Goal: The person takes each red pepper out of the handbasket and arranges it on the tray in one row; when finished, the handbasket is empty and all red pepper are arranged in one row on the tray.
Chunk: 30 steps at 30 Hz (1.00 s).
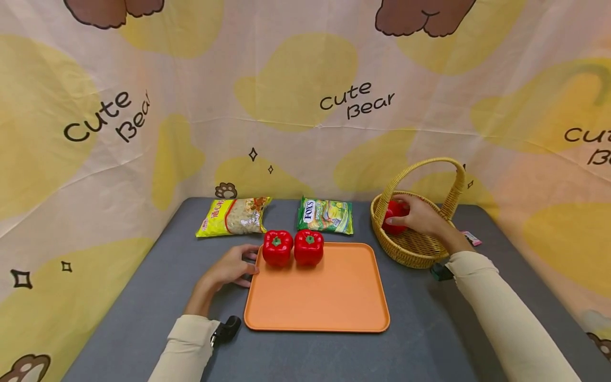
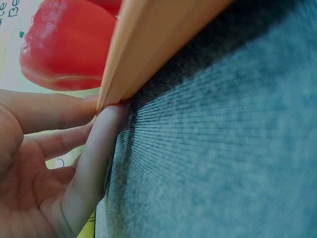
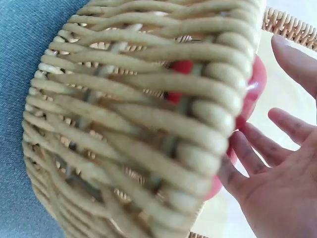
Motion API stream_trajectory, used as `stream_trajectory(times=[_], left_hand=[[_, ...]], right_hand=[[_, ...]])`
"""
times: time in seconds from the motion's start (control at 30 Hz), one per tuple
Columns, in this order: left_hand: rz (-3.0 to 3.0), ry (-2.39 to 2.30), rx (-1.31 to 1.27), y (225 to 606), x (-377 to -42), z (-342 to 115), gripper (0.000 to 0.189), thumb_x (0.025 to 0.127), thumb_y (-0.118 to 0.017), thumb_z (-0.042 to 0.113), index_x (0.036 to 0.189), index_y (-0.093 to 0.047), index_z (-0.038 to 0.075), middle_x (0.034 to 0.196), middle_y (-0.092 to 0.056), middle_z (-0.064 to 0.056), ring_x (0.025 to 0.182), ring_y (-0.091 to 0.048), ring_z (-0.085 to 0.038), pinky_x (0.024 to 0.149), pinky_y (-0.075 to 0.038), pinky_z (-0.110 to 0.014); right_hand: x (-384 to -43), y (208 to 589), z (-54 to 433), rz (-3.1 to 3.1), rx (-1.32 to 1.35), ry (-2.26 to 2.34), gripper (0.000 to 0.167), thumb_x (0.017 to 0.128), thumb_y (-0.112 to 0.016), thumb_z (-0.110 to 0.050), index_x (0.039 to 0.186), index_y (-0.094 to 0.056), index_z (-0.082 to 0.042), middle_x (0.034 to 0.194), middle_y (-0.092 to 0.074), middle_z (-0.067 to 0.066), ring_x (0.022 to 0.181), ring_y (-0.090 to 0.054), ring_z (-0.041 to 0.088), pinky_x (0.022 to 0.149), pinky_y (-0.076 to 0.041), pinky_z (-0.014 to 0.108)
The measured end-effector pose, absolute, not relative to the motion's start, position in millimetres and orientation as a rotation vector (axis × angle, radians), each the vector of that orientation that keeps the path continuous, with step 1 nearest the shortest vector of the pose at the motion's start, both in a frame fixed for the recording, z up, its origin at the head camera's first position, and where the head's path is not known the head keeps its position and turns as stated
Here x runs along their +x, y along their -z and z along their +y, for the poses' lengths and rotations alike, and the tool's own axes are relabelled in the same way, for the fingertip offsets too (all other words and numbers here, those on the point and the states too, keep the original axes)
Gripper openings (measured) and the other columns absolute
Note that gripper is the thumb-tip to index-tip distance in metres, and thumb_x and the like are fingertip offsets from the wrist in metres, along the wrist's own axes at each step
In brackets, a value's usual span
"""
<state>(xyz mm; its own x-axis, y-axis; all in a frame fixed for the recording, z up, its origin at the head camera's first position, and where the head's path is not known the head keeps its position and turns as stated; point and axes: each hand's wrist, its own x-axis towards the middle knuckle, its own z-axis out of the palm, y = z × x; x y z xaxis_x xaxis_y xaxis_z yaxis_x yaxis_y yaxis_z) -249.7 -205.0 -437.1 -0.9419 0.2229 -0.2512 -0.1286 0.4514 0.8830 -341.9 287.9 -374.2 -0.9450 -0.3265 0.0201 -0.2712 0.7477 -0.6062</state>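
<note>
Right sleeve [image 1: 506, 313]: nearest the camera, behind the right hand [image 1: 422, 215]; best raised so the cuff misses the basket [image 1: 403, 256].
Right hand: fingers spread and fairly straight, tips touching the basket pepper [image 1: 392, 229], thumb apart from them; how firm the touch is, I cannot tell.
Basket pepper: under the right hand's fingers, inside the basket on its left side, partly above the rim. Glossy and wide, it probably slips under fingertips alone; thumb opposite fingers should control it better.
Handle [image 1: 455, 193]: arches above the right hand; a path low along the near side should avoid knocking it.
Left hand [image 1: 234, 268]: pinches the left rim of the tray [image 1: 320, 297]; a light, level pinch should steady it.
Tray peppers [image 1: 277, 249]: two, just right of the left hand, side by side; tilting the rim could roll them.
Yellow bag [image 1: 234, 217]: beyond the left hand.
Fox's bag [image 1: 326, 215]: left of the right hand, apart from it.
</note>
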Motion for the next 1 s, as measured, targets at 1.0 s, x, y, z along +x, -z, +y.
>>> stream_trajectory(times=[1.0], left_hand=[[2.354,-1.499,0.058,438.4,-250.7,-205.4,0.069,0.093,-0.070,0.003,0.156,-0.044,-0.005,0.139,-0.055,-0.025,0.098,-0.069,-0.024,0.069,-0.067,-0.043]], right_hand=[[-342.5,382.5,283.8,2.849,-0.490,0.866,0.076,0.083,-0.078,-0.014,0.152,-0.048,0.002,0.148,-0.037,0.036,0.128,-0.045,0.051,0.099,-0.054,0.064]])
